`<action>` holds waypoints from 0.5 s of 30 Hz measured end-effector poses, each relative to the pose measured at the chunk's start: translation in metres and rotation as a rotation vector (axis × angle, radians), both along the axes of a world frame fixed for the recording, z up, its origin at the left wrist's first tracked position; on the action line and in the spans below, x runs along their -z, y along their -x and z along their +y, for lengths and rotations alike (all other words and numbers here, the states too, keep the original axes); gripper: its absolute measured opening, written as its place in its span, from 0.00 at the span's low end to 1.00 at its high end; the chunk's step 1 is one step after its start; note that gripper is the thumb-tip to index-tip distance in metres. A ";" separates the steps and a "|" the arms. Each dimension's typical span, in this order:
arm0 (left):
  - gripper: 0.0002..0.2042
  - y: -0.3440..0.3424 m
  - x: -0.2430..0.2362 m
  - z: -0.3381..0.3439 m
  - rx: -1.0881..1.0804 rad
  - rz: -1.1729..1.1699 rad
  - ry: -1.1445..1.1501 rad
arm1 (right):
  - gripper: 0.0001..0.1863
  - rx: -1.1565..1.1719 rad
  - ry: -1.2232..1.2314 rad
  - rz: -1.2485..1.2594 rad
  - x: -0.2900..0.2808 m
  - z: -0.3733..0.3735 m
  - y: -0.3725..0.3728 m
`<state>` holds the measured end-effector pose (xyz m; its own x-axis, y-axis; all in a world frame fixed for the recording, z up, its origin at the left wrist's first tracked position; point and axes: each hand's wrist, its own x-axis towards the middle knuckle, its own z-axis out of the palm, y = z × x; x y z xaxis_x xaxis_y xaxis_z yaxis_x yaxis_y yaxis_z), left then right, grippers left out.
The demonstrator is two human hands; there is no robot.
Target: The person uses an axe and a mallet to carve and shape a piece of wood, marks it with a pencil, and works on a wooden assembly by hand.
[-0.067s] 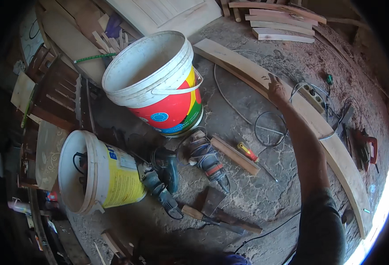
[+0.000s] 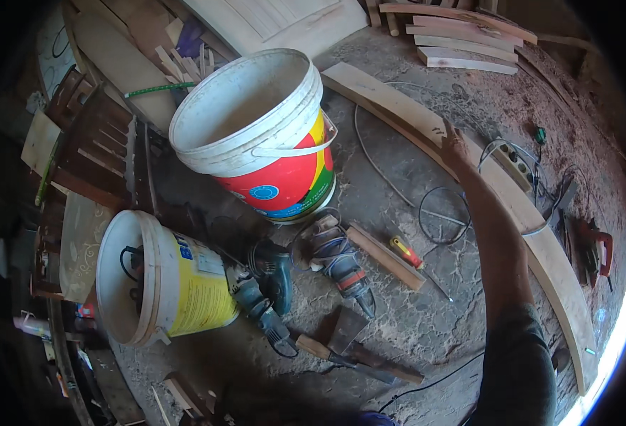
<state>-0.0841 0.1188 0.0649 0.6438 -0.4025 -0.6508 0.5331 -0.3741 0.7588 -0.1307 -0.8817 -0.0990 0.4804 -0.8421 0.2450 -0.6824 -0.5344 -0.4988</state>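
A long curved wooden plank (image 2: 560, 291) arcs across the right side of the floor. My right hand (image 2: 456, 148) rests on it at its upper stretch, with the fingers reaching forward over the wood and seeming slightly apart. A thin looped cable (image 2: 444, 213) lies just left of that hand. A grey cable crosses the plank farther down. Beside the plank, near my right forearm, is a power strip (image 2: 513, 169) with cords around it. My left hand does not show.
A large white bucket (image 2: 256, 153) with a coloured label stands left of centre; a yellow-labelled bucket (image 2: 203, 291) lies tipped. Between them and my arm are power tools (image 2: 345, 270), a screwdriver (image 2: 406, 252), a wood strip (image 2: 385, 257) and a handled tool (image 2: 316, 346). Cut planks (image 2: 465, 53) are stacked behind.
The whole view has shifted slightly, so things sit a little farther right. My right hand stays on the plank.
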 end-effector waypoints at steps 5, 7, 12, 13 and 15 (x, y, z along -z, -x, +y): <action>0.14 0.004 0.017 0.038 -0.091 -0.050 -0.109 | 0.33 0.129 -0.098 0.233 0.027 -0.030 -0.022; 0.17 -0.005 0.014 0.029 -0.046 0.160 0.034 | 0.29 0.112 -0.029 0.305 0.027 -0.053 -0.011; 0.33 0.009 -0.048 -0.094 -0.263 0.113 -0.211 | 0.14 0.134 0.045 0.201 0.046 -0.063 -0.014; 0.31 0.006 -0.044 -0.082 -0.218 0.129 -0.226 | 0.15 0.154 0.078 0.168 0.053 -0.080 -0.011; 0.27 0.000 -0.023 -0.064 -0.162 0.176 -0.218 | 0.18 0.132 0.186 0.262 0.056 -0.122 -0.005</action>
